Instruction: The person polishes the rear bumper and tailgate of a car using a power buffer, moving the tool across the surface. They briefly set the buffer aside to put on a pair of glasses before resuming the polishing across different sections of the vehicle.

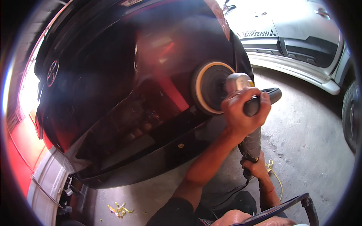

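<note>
A polisher [250, 145] lies against the rear corner of a dark, glossy car [113, 90]. Its round pad [213, 88], pale at the rim, appears to touch the body panel. My left hand [245, 111] wraps round the black front handle [269, 100], just behind the metal head [238, 81]. Lower down, my right hand [256, 165] is closed round the tool's rear grip, partly hidden by it. A dark cord [243, 184] hangs from the rear end.
A silver vehicle [294, 34] with a wheel [351, 113] stands at the right on the grey floor [305, 132]. Yellow scraps [120, 209] and a yellow cord [277, 179] lie below. Red panelling [28, 139] stands left. Dark glasses [275, 213] cross the bottom edge.
</note>
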Tool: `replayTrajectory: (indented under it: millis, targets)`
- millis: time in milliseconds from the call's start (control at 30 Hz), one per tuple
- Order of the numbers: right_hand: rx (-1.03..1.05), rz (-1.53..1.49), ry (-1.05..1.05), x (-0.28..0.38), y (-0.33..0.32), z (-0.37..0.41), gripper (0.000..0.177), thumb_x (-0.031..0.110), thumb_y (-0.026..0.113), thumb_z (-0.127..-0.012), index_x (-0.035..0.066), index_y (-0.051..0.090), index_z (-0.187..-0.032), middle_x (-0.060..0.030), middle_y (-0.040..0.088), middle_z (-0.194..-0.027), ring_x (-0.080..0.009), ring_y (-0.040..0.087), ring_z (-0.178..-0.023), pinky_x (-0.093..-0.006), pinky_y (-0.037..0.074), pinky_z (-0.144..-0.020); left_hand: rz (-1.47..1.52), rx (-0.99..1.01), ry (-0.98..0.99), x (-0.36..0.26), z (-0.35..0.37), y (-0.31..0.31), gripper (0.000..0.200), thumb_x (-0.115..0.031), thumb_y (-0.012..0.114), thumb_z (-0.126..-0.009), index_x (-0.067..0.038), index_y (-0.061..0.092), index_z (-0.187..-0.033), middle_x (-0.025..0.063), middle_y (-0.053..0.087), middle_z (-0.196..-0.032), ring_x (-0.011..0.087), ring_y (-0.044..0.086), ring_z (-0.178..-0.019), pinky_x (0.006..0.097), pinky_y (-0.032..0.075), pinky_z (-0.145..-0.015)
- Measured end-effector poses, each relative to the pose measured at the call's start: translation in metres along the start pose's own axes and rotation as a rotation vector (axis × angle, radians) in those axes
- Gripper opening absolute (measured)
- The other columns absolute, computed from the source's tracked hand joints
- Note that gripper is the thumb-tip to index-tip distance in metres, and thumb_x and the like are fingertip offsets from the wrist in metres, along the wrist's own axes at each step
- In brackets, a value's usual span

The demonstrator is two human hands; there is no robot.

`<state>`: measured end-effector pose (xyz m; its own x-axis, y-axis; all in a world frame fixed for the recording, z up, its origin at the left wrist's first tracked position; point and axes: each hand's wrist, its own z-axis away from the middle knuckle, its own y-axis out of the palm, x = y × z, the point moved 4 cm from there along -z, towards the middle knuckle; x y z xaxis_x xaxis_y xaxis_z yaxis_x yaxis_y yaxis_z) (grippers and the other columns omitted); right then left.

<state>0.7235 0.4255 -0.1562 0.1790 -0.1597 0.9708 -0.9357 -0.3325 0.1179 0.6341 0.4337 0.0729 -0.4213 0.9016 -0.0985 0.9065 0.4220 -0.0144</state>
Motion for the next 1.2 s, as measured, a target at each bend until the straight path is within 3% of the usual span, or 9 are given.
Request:
replayTrajectory:
  millis: [67,300,400,667,900,1000,1067,1133,1200]
  targets:
    - [-0.069,-0.07,-0.024,0.002,-0.002,-0.003,0.028,0.002,0.073,-0.067,0.001,0.062,-0.092,-0.0051,0.066,-0.07,-0.0145,0.063,-0.059,-0.0297,0.048,-0.054,-0.006,-0.015,0.0,0.004,-0.003,0.009,0.01,-0.004,0.075,-0.077,-0.002,0.066,-0.081,0.0064,0.067,-0.067,0.0156,0.066,-0.06,0.0284,0.05,-0.06]
    - [-0.013,-0.092,0.012,-0.004,0.011,0.009,0.024,0.003,0.074,-0.066,0.001,0.063,-0.088,-0.0047,0.066,-0.072,-0.0139,0.063,-0.062,-0.0298,0.049,-0.057,-0.079,-0.014,-0.021,-0.011,-0.004,-0.014,0.01,-0.008,0.076,-0.074,-0.004,0.068,-0.078,0.0085,0.066,-0.068,0.0213,0.067,-0.06,0.0301,0.051,-0.061]
    - [0.024,0.033,-0.03,0.001,0.032,0.016,0.029,0.005,0.075,-0.066,0.001,0.065,-0.093,-0.0019,0.066,-0.08,-0.0122,0.061,-0.072,-0.0301,0.048,-0.065,-0.079,-0.102,0.057,-0.03,-0.001,-0.05,0.011,-0.004,0.076,-0.071,-0.003,0.068,-0.079,0.006,0.068,-0.071,0.018,0.067,-0.061,0.0294,0.052,-0.062]
    - [0.077,0.107,-0.043,0.01,0.064,0.031,0.033,0.006,0.075,-0.067,0.001,0.065,-0.097,-0.0022,0.066,-0.083,-0.0139,0.061,-0.074,-0.0311,0.048,-0.067,-0.118,-0.102,0.067,-0.056,0.004,-0.104,0.014,-0.003,0.075,-0.069,-0.003,0.068,-0.081,0.006,0.069,-0.072,0.0187,0.066,-0.063,0.0303,0.052,-0.064]
    - [0.131,0.144,-0.022,0.003,0.093,0.05,0.051,0.011,0.077,-0.069,0.0,0.061,-0.116,-0.0098,0.07,-0.102,-0.0196,0.065,-0.097,-0.0366,0.051,-0.085,-0.175,-0.109,0.17,-0.079,0.019,-0.151,0.015,-0.004,0.075,-0.071,-0.004,0.067,-0.083,0.005,0.067,-0.073,0.0209,0.064,-0.058,0.0336,0.051,-0.06]
    - [0.17,0.139,-0.228,0.011,0.117,0.057,0.061,0.015,0.078,-0.07,0.002,0.055,-0.125,-0.0162,0.072,-0.103,-0.0282,0.07,-0.099,-0.0411,0.052,-0.085,-0.233,-0.048,0.025,-0.105,0.048,-0.208,0.016,-0.01,0.061,-0.083,-0.001,0.065,-0.096,0.0139,0.065,-0.078,0.0248,0.062,-0.072,0.0393,0.05,-0.07]
    - [0.413,0.313,-0.252,0.009,0.135,0.058,0.069,0.02,0.079,-0.07,0.004,0.049,-0.13,-0.0241,0.071,-0.102,-0.0405,0.07,-0.102,-0.0462,0.053,-0.085,-0.491,-0.225,0.025,-0.119,0.077,-0.243,0.017,-0.018,0.056,-0.087,-0.002,0.057,-0.091,0.0117,0.058,-0.071,0.0231,0.057,-0.069,0.0386,0.048,-0.068]
    - [0.492,0.303,-0.215,0.019,0.15,0.054,0.069,0.022,0.08,-0.07,0.005,0.049,-0.129,-0.026,0.07,-0.101,-0.0436,0.068,-0.102,-0.0476,0.053,-0.085,-0.455,-0.456,0.025,-0.131,0.07,-0.253,0.022,-0.026,0.052,-0.089,-0.004,0.049,-0.085,0.0086,0.05,-0.065,0.0204,0.051,-0.064,0.0372,0.046,-0.065]
    - [0.578,0.294,-0.184,0.029,0.153,0.052,0.07,0.024,0.081,-0.069,0.005,0.049,-0.128,-0.0279,0.069,-0.101,-0.0468,0.066,-0.102,-0.0489,0.053,-0.084,-0.482,-0.457,0.008,-0.139,0.062,-0.253,0.024,-0.028,0.051,-0.089,-0.005,0.046,-0.084,0.0088,0.049,-0.065,0.0198,0.05,-0.063,0.0373,0.046,-0.065]
